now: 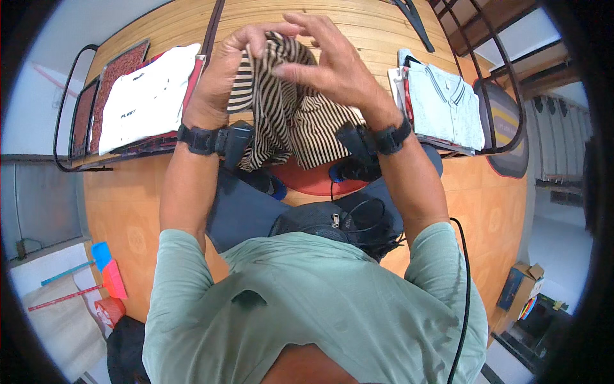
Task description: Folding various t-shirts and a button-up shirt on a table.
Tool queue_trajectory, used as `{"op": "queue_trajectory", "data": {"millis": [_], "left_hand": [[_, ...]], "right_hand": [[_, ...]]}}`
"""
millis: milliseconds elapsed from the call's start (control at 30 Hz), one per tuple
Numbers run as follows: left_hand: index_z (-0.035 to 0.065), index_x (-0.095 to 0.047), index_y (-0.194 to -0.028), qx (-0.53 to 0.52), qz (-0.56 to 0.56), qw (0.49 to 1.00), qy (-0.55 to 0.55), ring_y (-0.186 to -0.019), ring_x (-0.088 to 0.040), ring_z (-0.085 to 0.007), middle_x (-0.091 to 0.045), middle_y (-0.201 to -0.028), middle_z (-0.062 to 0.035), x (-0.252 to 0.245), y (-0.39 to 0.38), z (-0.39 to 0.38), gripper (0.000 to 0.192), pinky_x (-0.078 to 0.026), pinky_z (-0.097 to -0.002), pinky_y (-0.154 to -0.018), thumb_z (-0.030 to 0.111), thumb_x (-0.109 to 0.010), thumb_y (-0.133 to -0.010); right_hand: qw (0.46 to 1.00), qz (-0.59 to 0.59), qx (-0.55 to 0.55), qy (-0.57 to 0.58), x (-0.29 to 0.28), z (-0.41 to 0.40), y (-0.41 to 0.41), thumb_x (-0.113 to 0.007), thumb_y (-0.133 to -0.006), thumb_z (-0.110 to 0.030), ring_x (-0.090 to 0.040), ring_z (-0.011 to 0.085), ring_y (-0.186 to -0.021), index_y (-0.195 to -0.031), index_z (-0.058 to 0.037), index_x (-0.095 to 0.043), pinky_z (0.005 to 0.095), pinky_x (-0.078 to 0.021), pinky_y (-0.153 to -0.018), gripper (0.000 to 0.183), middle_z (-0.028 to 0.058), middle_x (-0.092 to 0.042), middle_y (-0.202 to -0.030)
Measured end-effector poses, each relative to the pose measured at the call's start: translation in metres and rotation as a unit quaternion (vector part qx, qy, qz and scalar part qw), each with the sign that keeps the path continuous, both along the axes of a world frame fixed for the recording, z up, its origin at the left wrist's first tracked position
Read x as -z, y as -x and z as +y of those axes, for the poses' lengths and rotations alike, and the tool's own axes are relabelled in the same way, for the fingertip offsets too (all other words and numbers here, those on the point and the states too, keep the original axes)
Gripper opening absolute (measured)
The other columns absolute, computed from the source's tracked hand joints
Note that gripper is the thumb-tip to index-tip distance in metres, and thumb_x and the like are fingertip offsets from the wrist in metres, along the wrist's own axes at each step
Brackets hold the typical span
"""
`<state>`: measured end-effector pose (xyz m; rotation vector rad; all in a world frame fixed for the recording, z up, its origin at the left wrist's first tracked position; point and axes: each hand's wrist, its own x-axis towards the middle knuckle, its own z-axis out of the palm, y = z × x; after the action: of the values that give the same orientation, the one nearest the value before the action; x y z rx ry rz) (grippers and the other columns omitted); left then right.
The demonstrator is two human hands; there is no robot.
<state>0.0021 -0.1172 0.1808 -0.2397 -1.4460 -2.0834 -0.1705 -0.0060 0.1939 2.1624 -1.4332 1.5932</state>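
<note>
A black-and-cream striped garment (288, 105) hangs bunched in front of me, its lower part over the near edge of the slatted wooden surface. My left hand (240, 57) grips its upper left part between thumb and fingers. My right hand (331, 65) is spread at the garment's upper right, fingers apart; whether it touches the cloth is hard to tell. To the left lies a stack of folded clothes with a white shirt (148, 96) on top. A stack topped by a folded light-blue collared shirt (446, 101) lies to the right.
Black metal rails (503, 62) flank the wooden surface. A black clothes hanger (417, 26) lies at the far right. A red round stool or mat (307, 180) is below the garment. Brushes or dustpans (112, 278) are at lower left, a cardboard box (520, 288) at lower right.
</note>
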Motion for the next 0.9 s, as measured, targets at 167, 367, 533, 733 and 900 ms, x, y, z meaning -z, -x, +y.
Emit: {"op": "queue_trajectory", "data": {"millis": [167,367,533,733,900], "left_hand": [[0.0093,-0.063,-0.096,-0.118,-0.046,0.992,0.014,-0.117,-0.060,-0.0224,-0.056,-0.134,-0.0164,-0.009,-0.007,0.003,0.004,-0.053,-0.0308,-0.097,0.007,-0.063,-0.094],[0.0014,-0.058,-0.120,-0.266,-0.064,0.961,-0.041,-0.115,-0.058,-0.0153,-0.062,-0.123,-0.0091,0.031,-0.024,0.003,0.033,-0.046,-0.0307,-0.099,0.021,-0.067,-0.095],[-0.0023,-0.046,-0.135,-0.352,-0.231,0.907,-0.029,-0.128,-0.048,-0.0240,-0.055,-0.131,-0.0164,0.092,-0.074,0.031,0.074,-0.036,-0.0366,-0.109,0.038,-0.079,-0.082],[-0.0057,-0.054,-0.127,-0.296,-0.434,0.848,-0.070,-0.104,-0.063,-0.0220,-0.066,-0.117,-0.0153,0.141,-0.079,0.066,0.060,-0.049,-0.0319,-0.093,0.013,-0.081,-0.078],[-0.0044,-0.062,-0.118,-0.267,-0.396,0.875,-0.076,-0.098,-0.065,-0.0165,-0.071,-0.103,-0.0092,0.158,-0.082,0.062,0.037,-0.051,-0.0295,-0.087,0.006,-0.073,-0.085]], "right_hand": [[0.949,-0.126,-0.107,-0.269,-0.025,-0.016,-0.005,-0.083,-0.076,-0.025,-0.066,0.0199,-0.087,-0.117,-0.0018,-0.067,0.0333,-0.0521,-0.079,0.049,0.0127,-0.070,-0.095],[0.982,-0.011,0.007,-0.191,-0.014,-0.036,0.002,-0.077,-0.081,-0.030,-0.063,0.0249,-0.069,-0.098,-0.0014,-0.070,0.0368,-0.0482,-0.063,0.034,0.0157,-0.066,-0.077],[0.933,-0.164,-0.030,-0.320,-0.077,-0.011,-0.017,-0.062,-0.096,-0.015,-0.062,0.0126,-0.079,-0.105,-0.0006,-0.066,0.0275,-0.0503,-0.067,0.018,0.0054,-0.067,-0.089],[0.954,-0.163,-0.023,-0.250,-0.098,-0.008,-0.014,-0.062,-0.096,-0.014,-0.062,0.0098,-0.074,-0.105,0.0003,-0.067,0.0258,-0.0498,-0.062,0.018,0.0016,-0.067,-0.085],[0.957,-0.162,0.022,-0.239,-0.124,0.007,-0.004,-0.062,-0.096,-0.012,-0.058,0.0065,-0.070,-0.099,0.0006,-0.066,0.0222,-0.0456,-0.058,0.014,-0.0021,-0.063,-0.082]]}}
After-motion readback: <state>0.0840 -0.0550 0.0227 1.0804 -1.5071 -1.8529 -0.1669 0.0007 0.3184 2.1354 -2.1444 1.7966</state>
